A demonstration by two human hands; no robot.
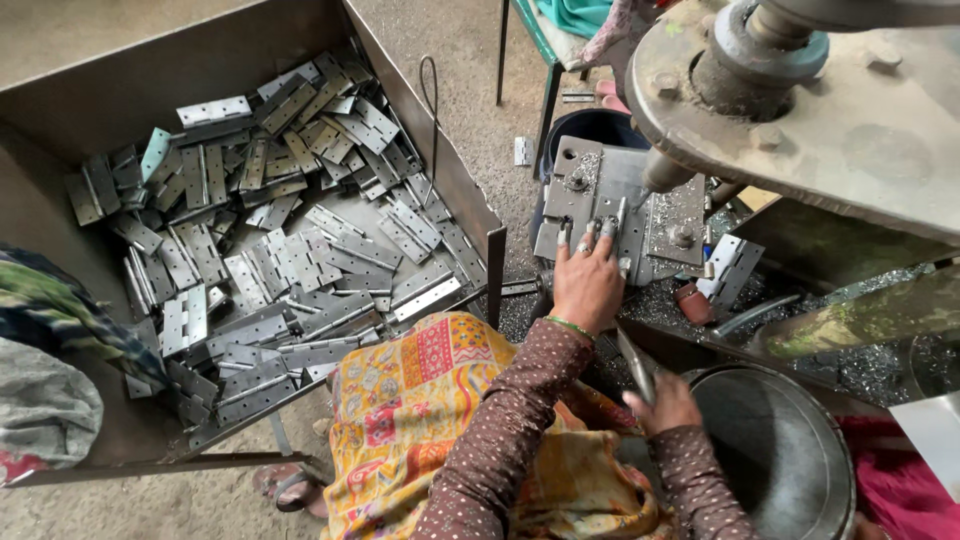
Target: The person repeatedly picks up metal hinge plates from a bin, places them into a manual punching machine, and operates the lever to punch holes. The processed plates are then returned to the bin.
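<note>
The left hand (588,283) lies flat, fingers spread, pressing on the grey steel jig plate (610,205) under the drill spindle (665,172). It seems to be holding a hinge leaf down there, though I cannot tell the piece itself apart from the plate beneath the fingertips. The right hand (668,402) is closed around a slim flat metal hinge piece (636,362), held near the person's lap, just beside the rim of a round dark metal tub (775,450).

Loose silvery drill shavings (650,300) lie thick around the plate and along the machine bed, so by my reckoning a good deal of drilling has been done here. One pale folded steel hinge (733,266) rests on the bed to the right of the plate.

To the left, well apart from the machine, a large rusty-brown sheet-metal bin (455,180) holds a deep heap of grey steel hinges (290,260), lying every which way. Whether those are finished pieces or ones waiting their turn I cannot tell from here; if waiting, most of the job lies ahead. The tub by the right hand looks nearly bare inside. An orange patterned cloth (420,400) covers the person's knees.
</note>
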